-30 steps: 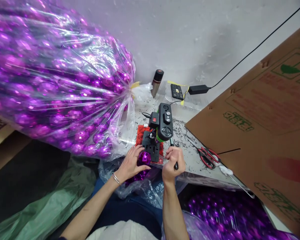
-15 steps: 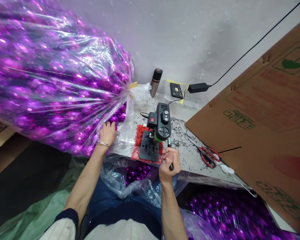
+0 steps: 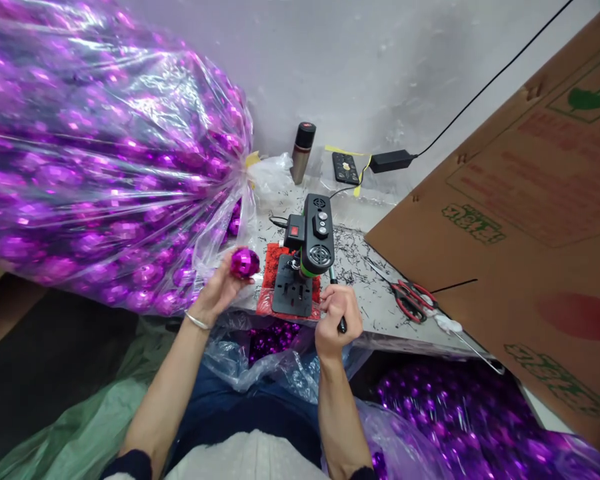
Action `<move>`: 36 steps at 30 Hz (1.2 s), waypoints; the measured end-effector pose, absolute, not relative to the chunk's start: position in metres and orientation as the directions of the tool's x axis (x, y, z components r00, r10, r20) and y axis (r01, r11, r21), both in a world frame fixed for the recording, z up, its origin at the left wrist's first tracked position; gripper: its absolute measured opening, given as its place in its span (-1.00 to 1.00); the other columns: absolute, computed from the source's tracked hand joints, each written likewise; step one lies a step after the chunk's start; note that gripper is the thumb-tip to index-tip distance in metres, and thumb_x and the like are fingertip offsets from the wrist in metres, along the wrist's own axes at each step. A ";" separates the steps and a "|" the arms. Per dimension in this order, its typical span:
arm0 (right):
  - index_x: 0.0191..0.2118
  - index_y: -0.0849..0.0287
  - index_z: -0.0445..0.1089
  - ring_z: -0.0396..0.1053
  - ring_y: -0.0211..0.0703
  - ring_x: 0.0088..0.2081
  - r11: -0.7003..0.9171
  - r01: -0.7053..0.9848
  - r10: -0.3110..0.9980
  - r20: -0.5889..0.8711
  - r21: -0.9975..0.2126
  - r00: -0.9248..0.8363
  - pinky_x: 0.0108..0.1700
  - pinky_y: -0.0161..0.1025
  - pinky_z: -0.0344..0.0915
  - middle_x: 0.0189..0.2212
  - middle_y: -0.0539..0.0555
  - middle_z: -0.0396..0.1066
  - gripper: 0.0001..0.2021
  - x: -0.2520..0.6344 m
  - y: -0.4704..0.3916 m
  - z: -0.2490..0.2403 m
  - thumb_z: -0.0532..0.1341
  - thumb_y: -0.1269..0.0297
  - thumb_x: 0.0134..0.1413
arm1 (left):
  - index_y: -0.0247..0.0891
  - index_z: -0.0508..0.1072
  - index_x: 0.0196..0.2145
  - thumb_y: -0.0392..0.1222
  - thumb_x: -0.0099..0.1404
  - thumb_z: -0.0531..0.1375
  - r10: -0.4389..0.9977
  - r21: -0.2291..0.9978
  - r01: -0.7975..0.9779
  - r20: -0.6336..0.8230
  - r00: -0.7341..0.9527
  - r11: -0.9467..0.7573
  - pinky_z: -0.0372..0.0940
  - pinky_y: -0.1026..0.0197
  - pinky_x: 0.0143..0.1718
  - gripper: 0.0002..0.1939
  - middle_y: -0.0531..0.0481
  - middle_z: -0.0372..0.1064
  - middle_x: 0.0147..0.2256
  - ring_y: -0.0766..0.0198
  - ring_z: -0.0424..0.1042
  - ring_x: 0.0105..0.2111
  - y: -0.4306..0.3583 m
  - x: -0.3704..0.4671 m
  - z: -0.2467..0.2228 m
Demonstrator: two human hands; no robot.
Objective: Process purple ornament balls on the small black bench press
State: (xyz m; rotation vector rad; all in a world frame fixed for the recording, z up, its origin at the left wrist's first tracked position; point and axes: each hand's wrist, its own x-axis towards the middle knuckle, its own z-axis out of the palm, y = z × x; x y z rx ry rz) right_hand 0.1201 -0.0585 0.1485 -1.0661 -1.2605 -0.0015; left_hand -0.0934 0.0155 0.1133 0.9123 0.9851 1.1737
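Between the fingers of my left hand is a shiny purple mirror-ball ornament, held just left of a small black bench drill press. My right hand is wrapped round the black-gripped lever at the press's right side. The black slotted base plate rests on a red sheet. Behind my left hand, a large clear plastic bag full of purple balls lies with its gathered neck toward the press.
Red-handled scissors and a metal rod lie right of the press, beside a large cardboard box. Behind stand a flask, a phone and a power adapter. Black shavings litter the table. More purple balls sit below.
My left hand has come away from the bag's opening toward the press, now with a purple ball in its fingers. My right hand stays on the lever. The view has shifted slightly.
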 end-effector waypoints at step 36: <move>-0.47 0.10 0.26 0.34 -0.24 -0.44 0.511 0.575 0.549 0.758 -0.638 0.353 -0.36 -0.23 0.27 -0.55 -0.06 0.27 -0.67 0.121 -0.060 0.164 0.06 0.40 0.40 | -0.16 0.30 0.31 -0.03 0.31 0.39 0.932 0.798 0.485 0.273 0.237 -0.357 0.38 -0.13 0.24 -0.31 -0.21 0.48 0.17 -0.05 0.47 0.20 0.000 -0.007 0.025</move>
